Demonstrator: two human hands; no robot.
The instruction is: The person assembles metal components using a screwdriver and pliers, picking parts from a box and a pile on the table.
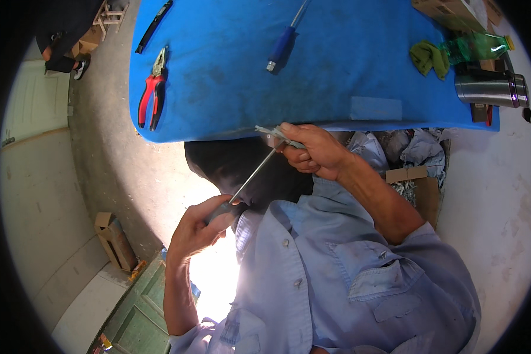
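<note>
Left hand [199, 225] grips a grey-handled screwdriver [253, 174]; right hand [320, 151] pinches a grey piece [266, 130], right by the blue table's [248, 97] edge.

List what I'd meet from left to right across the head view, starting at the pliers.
Red-and-black combination pliers → left hand gripping a screwdriver → right hand holding a small grey part → green cloth → stainless-steel vessel.

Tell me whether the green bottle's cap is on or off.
On: a yellow cap covers the neck end of the green bottle.
</note>
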